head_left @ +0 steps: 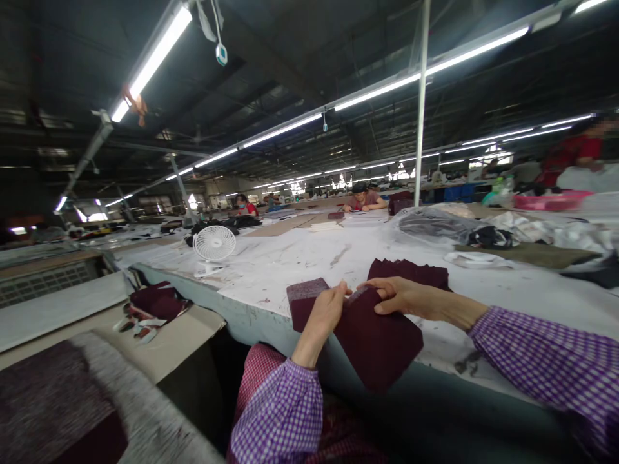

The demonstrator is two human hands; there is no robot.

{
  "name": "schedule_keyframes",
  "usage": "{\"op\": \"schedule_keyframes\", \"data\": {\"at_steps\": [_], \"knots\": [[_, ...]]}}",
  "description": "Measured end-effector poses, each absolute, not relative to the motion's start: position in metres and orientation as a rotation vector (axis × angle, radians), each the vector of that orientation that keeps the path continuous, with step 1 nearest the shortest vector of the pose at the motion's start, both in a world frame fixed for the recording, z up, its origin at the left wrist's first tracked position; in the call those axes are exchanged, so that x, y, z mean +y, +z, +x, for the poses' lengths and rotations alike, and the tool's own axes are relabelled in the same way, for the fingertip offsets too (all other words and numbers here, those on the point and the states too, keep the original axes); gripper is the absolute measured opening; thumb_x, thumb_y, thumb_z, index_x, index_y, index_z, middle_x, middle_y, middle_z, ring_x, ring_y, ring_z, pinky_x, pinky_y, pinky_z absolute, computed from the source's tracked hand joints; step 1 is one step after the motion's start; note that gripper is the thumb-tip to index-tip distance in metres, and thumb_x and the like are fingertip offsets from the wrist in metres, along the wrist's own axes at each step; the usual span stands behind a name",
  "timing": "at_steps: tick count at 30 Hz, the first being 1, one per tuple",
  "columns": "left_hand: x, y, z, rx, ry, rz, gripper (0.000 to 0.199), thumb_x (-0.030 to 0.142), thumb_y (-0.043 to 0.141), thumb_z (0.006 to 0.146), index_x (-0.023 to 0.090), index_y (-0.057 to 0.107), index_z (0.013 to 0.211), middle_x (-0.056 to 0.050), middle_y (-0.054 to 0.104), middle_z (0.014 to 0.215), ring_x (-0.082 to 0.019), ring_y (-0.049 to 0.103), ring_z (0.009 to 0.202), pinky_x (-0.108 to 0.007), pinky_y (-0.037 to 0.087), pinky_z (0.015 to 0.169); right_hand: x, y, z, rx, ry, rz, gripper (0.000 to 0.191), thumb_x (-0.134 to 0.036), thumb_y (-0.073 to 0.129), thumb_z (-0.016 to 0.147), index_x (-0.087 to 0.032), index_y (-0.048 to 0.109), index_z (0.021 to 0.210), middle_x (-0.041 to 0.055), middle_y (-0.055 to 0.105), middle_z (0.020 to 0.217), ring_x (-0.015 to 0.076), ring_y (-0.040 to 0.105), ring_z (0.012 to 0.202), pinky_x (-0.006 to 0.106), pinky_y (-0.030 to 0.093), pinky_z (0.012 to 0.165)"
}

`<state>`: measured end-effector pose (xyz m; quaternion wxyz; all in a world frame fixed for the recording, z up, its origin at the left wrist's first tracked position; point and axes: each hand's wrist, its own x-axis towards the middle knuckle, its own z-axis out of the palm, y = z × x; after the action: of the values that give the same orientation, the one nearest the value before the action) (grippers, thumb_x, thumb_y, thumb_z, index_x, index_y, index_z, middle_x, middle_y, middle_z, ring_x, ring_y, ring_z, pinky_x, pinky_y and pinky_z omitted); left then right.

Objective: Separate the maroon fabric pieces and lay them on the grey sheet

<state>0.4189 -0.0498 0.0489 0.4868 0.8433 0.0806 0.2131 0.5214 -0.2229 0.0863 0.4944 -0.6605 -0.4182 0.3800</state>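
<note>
A dark maroon fabric piece [380,341] hangs over the near edge of the white table. My left hand [329,306] pinches its upper left edge, and my right hand [399,298] grips its upper right edge between thumb and fingers. Left of my left hand lies another maroon piece with a greyish speckled top [305,296]. Behind my right hand, a maroon stack with jagged edges [411,272] rests on the table.
A small white fan [214,243] stands at the table's left side. Cardboard [188,335] with maroon scraps [157,303] is at lower left. Plastic-wrapped material [430,222] and a white pole [422,109] are beyond my right hand. Other people sit farther back.
</note>
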Motion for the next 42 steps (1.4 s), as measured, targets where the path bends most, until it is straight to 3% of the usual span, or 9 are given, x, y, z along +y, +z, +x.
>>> {"op": "schedule_keyframes", "data": {"at_steps": [3, 6, 12, 17, 22, 31, 35, 42], "knots": [[-0.063, 0.042, 0.434, 0.162, 0.498, 2.088, 0.033, 0.041, 0.053, 0.083, 0.015, 0.071, 0.092, -0.005, 0.070, 0.079, -0.017, 0.061, 0.073, -0.025, 0.046, 0.064, -0.226, 0.078, 0.532, -0.962, 0.855, -1.757, 0.065, -0.027, 0.075, 0.062, -0.017, 0.053, 0.122, 0.0015, 0.060, 0.082, 0.0133, 0.058, 0.071, 0.021, 0.047, 0.055], [-0.078, 0.039, 0.441, 0.174, 0.592, 2.343, 0.019, 0.025, 0.058, 0.080, 0.023, 0.073, 0.091, -0.003, 0.070, 0.086, -0.018, 0.061, 0.083, -0.026, 0.046, 0.075, -0.231, 0.068, 0.549, -0.958, 0.724, -2.005, 0.064, -0.028, 0.072, 0.065, -0.017, 0.051, 0.124, 0.0013, 0.061, 0.075, 0.0134, 0.058, 0.062, 0.022, 0.047, 0.050], [-0.086, 0.029, 0.450, 0.102, 0.523, 2.758, 0.023, 0.023, 0.053, 0.085, 0.028, 0.073, 0.096, -0.004, 0.063, 0.094, -0.019, 0.056, 0.093, -0.028, 0.044, 0.078, -0.238, 0.057, 0.580, -1.442, 0.236, -2.216, 0.022, -0.027, 0.051, 0.078, -0.015, 0.066, 0.088, 0.0034, 0.063, 0.065, 0.0148, 0.058, 0.055, 0.024, 0.043, 0.050], [-0.085, 0.027, 0.451, 0.067, 0.515, 2.804, 0.026, 0.022, 0.051, 0.086, 0.029, 0.070, 0.103, -0.004, 0.060, 0.096, -0.019, 0.055, 0.096, -0.027, 0.043, 0.080, -0.235, 0.058, 0.580, -1.690, 0.016, -2.189, 0.024, -0.016, 0.044, 0.077, -0.014, 0.067, 0.084, 0.0039, 0.064, 0.069, 0.0130, 0.057, 0.057, 0.024, 0.041, 0.057], [-0.086, 0.026, 0.450, 0.073, 0.542, 2.810, 0.026, 0.022, 0.051, 0.086, 0.029, 0.070, 0.104, -0.004, 0.060, 0.093, -0.020, 0.055, 0.096, -0.028, 0.044, 0.081, -0.236, 0.059, 0.577, -1.780, -0.037, -2.195, 0.023, -0.018, 0.046, 0.079, -0.014, 0.068, 0.085, 0.0056, 0.067, 0.079, 0.0142, 0.057, 0.066, 0.025, 0.042, 0.064], [-0.084, 0.023, 0.451, 0.061, 0.591, 2.753, 0.025, 0.022, 0.053, 0.085, 0.030, 0.071, 0.101, -0.003, 0.060, 0.091, -0.018, 0.056, 0.093, -0.027, 0.043, 0.079, -0.234, 0.058, 0.574, -1.864, -0.132, -2.201, 0.015, -0.012, 0.047, 0.076, -0.015, 0.061, 0.076, 0.0038, 0.062, 0.076, 0.0135, 0.053, 0.067, 0.024, 0.038, 0.063], [-0.077, 0.022, 0.454, 0.017, 0.547, 2.602, 0.023, 0.025, 0.053, 0.086, 0.027, 0.072, 0.100, -0.002, 0.063, 0.089, -0.017, 0.058, 0.089, -0.026, 0.044, 0.080, -0.235, 0.057, 0.574, -1.949, -0.254, -2.186, 0.014, -0.014, 0.045, 0.081, -0.016, 0.059, 0.077, 0.0041, 0.059, 0.079, 0.0141, 0.053, 0.071, 0.025, 0.037, 0.066], [-0.079, 0.019, 0.454, 0.048, 0.578, 2.616, 0.032, 0.013, 0.047, 0.086, 0.027, 0.073, 0.098, -0.004, 0.065, 0.094, -0.017, 0.056, 0.092, -0.028, 0.044, 0.083, -0.236, 0.054, 0.566, -2.135, -0.500, -2.283, 0.021, -0.015, 0.040, 0.091, -0.015, 0.058, 0.081, 0.0051, 0.056, 0.079, 0.0139, 0.052, 0.069, 0.026, 0.037, 0.063]]}}
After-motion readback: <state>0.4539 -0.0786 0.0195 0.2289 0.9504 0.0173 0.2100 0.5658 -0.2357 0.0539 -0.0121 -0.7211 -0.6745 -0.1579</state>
